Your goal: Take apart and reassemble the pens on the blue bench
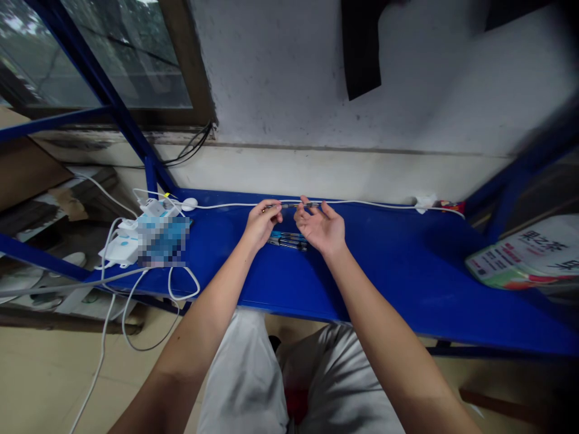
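Note:
A thin, dark pen (312,205) spans the space between my two hands, just above the blue table. Its left end is pinched between the thumb and fingers of my left hand (262,224). My right hand (322,228) is turned palm up, with the pen's right end resting between its thumb and curled fingers. Whether the pen is in one piece or two is too small to tell. Several more pens (288,241), with clear barrels and some blue parts, lie side by side on the table below and between my hands.
A white power strip (120,244) with plugs and loose cables sits at the left, by a blurred blue object (165,238). One white cable (362,203) runs along the back edge of the blue table (398,259). A large printed container (529,253) stands at the right.

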Available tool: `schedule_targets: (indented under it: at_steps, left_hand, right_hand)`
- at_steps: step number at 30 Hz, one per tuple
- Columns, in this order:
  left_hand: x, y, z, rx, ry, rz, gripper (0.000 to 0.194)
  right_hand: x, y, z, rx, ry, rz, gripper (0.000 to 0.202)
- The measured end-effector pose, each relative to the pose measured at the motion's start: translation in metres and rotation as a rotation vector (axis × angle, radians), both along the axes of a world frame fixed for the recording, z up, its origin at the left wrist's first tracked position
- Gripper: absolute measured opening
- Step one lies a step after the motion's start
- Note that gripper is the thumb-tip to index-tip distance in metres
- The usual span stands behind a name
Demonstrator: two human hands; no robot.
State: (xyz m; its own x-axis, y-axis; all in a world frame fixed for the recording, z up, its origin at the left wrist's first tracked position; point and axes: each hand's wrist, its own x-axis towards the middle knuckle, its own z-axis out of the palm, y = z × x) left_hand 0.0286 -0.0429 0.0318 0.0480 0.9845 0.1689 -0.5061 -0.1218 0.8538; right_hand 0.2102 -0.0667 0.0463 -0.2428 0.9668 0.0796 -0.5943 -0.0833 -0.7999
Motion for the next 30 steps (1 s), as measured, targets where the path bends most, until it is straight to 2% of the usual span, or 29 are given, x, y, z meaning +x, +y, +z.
schedule_targets:
  at_steps: [2,6,9,14,25,30]
  left_hand:
    - [-0.002,0.001,0.001,-0.037,-0.024,-0.025,0.026]
    - [-0.009,0.004,0.0,-0.102,-0.048,-0.08,0.07]
    - [-0.013,0.005,-0.001,-0.109,-0.062,-0.101,0.084]
    - [-0.012,0.005,-0.002,-0.119,-0.051,-0.155,0.088]
    - [-0.01,-0.001,0.004,-0.09,-0.022,-0.175,0.092]
    - [-0.012,0.002,0.002,-0.1,-0.027,-0.175,0.092]
  right_hand:
    - [-0.002,-0.001,-0.001,0.02,0.048,0.003,0.039]
    - [-0.004,0.0,-0.003,0.002,0.094,-0.015,0.025]
    - [-0.004,0.002,-0.004,0.02,0.031,-0.062,0.021]
    - [-0.002,0.004,-0.005,0.058,-0.069,-0.123,0.031]
    - [0.001,0.005,-0.005,0.011,0.015,-0.091,0.021]
    - [0.001,0.003,-0.003,-0.031,0.081,-0.058,0.022]
